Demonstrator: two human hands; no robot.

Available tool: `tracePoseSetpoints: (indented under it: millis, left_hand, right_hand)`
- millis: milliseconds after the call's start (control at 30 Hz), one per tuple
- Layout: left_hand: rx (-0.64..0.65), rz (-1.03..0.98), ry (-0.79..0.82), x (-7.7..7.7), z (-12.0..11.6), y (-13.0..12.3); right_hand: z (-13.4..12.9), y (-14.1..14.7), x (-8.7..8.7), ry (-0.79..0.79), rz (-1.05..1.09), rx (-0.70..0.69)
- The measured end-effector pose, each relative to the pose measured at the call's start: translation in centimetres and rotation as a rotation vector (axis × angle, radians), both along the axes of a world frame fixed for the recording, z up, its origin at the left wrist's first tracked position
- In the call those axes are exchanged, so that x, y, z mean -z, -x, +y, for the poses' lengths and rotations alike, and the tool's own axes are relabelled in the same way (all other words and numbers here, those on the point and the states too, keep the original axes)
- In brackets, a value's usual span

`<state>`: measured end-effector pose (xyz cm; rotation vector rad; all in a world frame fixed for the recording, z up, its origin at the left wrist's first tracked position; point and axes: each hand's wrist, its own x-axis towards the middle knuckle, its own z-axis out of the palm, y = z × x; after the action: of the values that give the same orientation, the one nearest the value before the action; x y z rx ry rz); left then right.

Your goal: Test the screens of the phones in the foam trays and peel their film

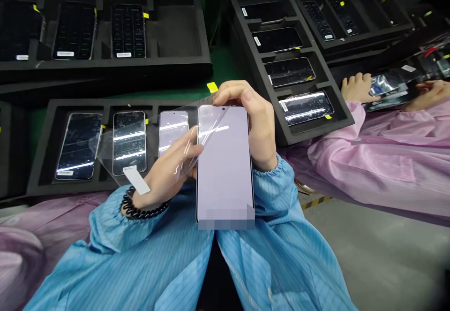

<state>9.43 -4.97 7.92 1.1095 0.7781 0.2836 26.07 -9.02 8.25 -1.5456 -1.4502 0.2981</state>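
A smartphone (225, 175) with a lit pale lavender screen is upright in front of my body. My left hand (172, 163) is closed on its left edge, thumb at the side, other fingers mostly hidden behind. My right hand (260, 118) curls round the upper right side; its fingertips pinch a clear protective film (105, 149) near a yellow tab (212, 87) at the top. The film crosses the phone's upper left corner and spreads left over my left hand. A white label (136, 179) on it lies by my left wrist.
A black foam tray (42, 161) with several phones lies just beyond my left hand. Another phone tray (207, 53) stands behind it, and a third (298, 135) is at right. A co-worker's hands (356, 87) and pink sleeves are at the right; pink fabric (52, 226) shows at left.
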Motion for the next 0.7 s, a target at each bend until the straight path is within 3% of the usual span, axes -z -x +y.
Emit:
tracePoseSetpoints:
  millis: [133,367,533,700]
  left_hand:
    - [0.019,0.005,-0.001,-0.4,0.0,-0.1]
    - [0.026,-0.038,0.068,-0.6,0.0,-0.1]
    - [0.032,-0.082,0.144,-0.8,0.0,0.0]
    - [-0.023,-0.137,0.164,0.2,0.1,-0.1]
  right_hand:
    - [0.1,0.0,0.2,0.038,-0.158,0.01]
    - [-0.1,0.0,0.1,0.016,0.141,0.029]
    - [0.0,0.1,-0.1,-0.05,0.412,-0.102]
    - [0.3,-0.8,-0.2,-0.118,0.368,-0.163]
